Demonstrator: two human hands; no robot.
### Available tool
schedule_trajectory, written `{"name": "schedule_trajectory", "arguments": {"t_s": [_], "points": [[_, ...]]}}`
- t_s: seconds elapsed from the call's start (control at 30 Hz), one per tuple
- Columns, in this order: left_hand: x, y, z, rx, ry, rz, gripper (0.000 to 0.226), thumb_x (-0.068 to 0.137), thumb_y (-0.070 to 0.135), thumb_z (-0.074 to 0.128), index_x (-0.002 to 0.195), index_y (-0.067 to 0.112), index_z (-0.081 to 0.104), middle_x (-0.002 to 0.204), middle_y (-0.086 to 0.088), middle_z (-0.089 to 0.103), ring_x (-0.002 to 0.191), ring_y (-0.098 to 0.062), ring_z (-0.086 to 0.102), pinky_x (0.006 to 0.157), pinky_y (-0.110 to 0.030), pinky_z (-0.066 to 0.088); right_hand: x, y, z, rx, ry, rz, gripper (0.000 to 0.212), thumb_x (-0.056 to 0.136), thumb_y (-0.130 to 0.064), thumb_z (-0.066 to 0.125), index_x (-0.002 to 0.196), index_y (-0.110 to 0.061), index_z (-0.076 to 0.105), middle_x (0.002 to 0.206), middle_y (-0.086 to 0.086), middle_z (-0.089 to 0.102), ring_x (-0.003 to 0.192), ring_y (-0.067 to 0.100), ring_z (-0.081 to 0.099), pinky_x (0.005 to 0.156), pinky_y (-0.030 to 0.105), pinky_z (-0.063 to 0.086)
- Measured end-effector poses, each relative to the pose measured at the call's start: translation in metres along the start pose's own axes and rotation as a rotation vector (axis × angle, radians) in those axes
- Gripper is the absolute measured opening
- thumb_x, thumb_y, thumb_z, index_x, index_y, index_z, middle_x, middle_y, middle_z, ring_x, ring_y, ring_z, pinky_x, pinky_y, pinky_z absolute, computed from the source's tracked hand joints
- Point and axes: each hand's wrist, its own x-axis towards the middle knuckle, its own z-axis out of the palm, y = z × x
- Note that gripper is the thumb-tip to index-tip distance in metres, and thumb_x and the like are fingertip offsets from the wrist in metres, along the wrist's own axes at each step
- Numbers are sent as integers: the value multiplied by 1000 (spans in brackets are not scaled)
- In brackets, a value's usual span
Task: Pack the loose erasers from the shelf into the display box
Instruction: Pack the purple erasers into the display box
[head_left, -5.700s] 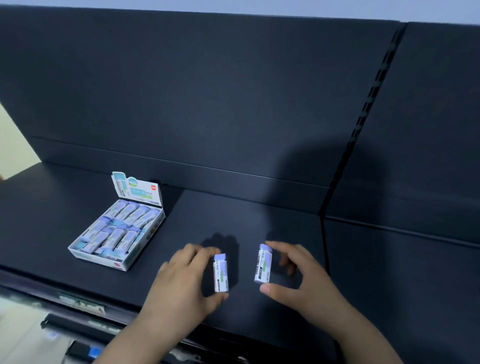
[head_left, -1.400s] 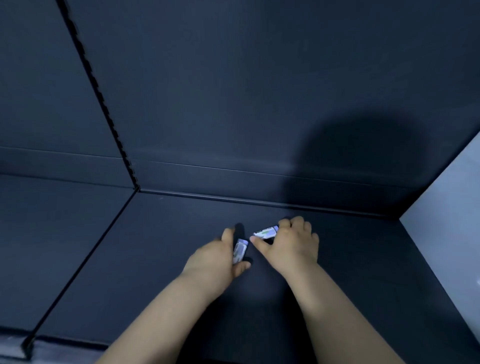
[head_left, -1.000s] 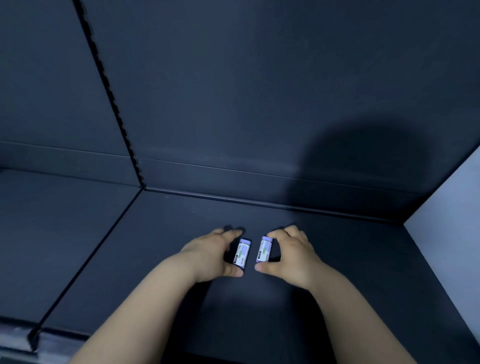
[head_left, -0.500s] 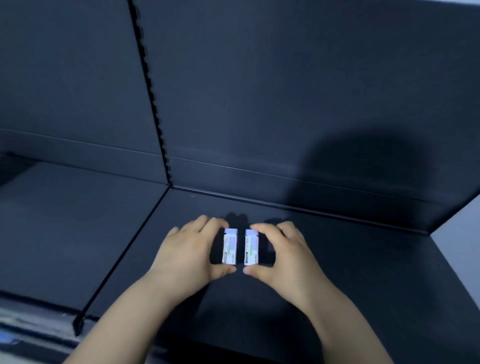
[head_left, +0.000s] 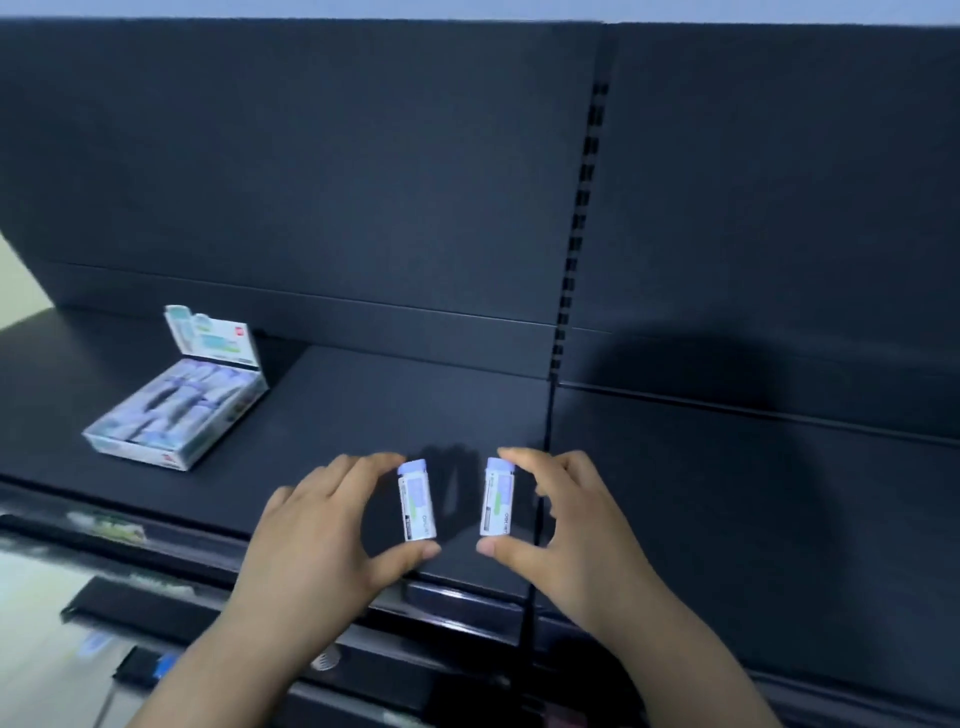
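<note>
Fingers (head_left: 371, 464): left hand (head_left: 322, 530) pinches one eraser (head_left: 416, 506) end to end; right hand (head_left: 576, 530) pinches a second eraser (head_left: 497, 501) likewise, over the shelf (head_left: 389, 405) front. Display box (head_left: 140, 452): well left, part-filled. Advice: carry both level and lay them lengthwise into gaps.

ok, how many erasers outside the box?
2. The left eraser pinched by the left hand; right eraser by the right hand, not touching. Others sit in the display box, too blurred to count.
</note>
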Motion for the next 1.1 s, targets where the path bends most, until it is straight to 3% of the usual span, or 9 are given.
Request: {"name": "schedule_trajectory", "arguments": {"t_s": [0.07,0.27,0.8,0.97,1.1], "points": [[-9,-24,-9,3,4,-8,64,60,74,50,112,37,47,92,21,53,82,-10,61,65,-30,36,2,-18,22,43,22,12,66,72,-46,74,123,-59,33,105,-22,34,97,-5,42,84,13,37],[-26,-68,-23,-12,-33,0,65,63,75,47,112,33,51,90,17,58,82,-11,63,62,-29,38,8,-50,65,66,15,36,67,69,-46,76,116,-63,31,100,-23,35,90,-8,42,84,11,37],[30,-121,-21,124,-38,-37,65,63,76,44,112,34,50,95,18,61,84,-11,64,68,-32,46,111,-64,75,112,-40,-63,63,69,-44,76,110,-65,34,99,-24,36,92,-14,39,78,8,35],[25,-160,-9,171,-130,-122,67,57,79,44,105,35,59,92,17,61,81,-10,64,64,-29,46,138,-76,115,29,-128,-120,69,68,-48,76,125,-55,38,104,-23,37,98,-11,38,82,10,39],[42,-198,-11,184,-98,-132,68,58,77,43,104,32,62,90,15,61,78,-11,64,63,-29,46,159,-88,139,1,-175,-94,71,69,-51,74,129,-52,36,106,-24,35,97,-7,42,87,13,39]]}}
